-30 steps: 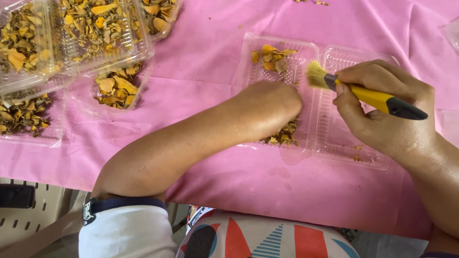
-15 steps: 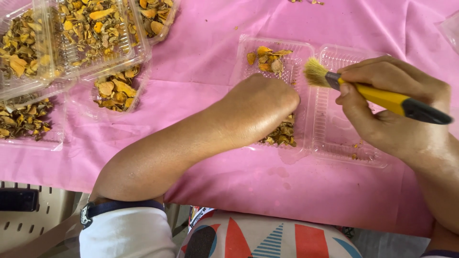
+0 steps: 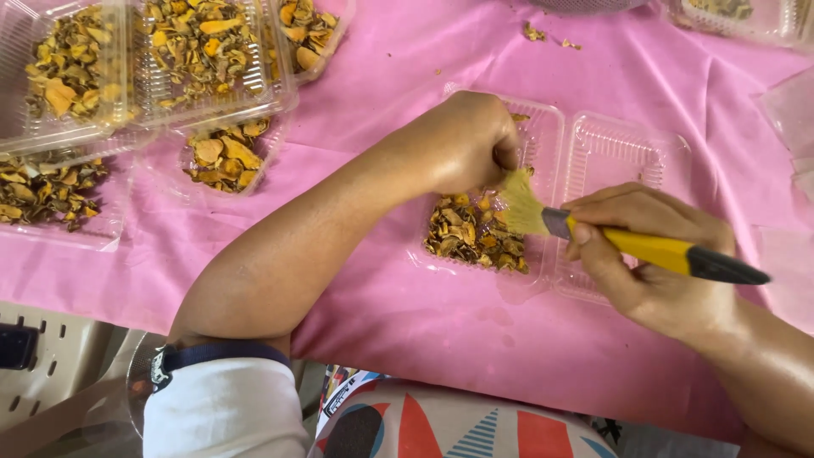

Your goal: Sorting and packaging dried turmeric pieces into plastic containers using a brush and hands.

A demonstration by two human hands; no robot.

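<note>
Yellow-handled, the brush (image 3: 627, 242) lies in the head view gripped by the right hand (image 3: 657, 271), fingers wrapped shut around its handle. Its long axis runs nearly level across the frame, black end to the right, pale bristles pointing left and slightly up. Those bristles touch the left hand (image 3: 462, 140), curled closed in a loose fist; what it holds is hidden. Both meet over the open clear clamshell tray (image 3: 619, 153) of dried yellow-brown pieces (image 3: 471, 233) on the pink cloth (image 3: 407, 314).
</note>
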